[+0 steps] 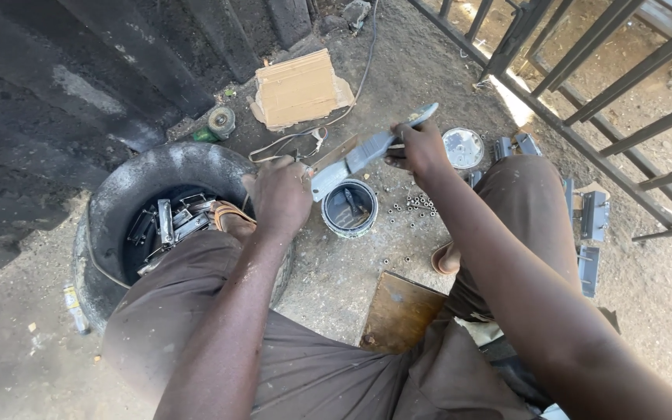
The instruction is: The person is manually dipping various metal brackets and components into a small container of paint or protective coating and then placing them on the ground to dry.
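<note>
Left hand: your left hand (280,196) is closed around the lower end of a grey metal bar (351,162)
Right hand: your right hand (418,148) has its fingers wrapped around a paintbrush (421,115), held against the bar's upper end
Bar position: tilted, spanning between your two hands, directly above the open paint can (349,208)
Can lid: silver, on the ground just right of your right hand (462,148)
Tyre: left of your knee, holding grey metal pieces (166,222)
Loose nuts: scattered just beside the can (418,205)
Cardboard: beyond the can (299,89)
</note>
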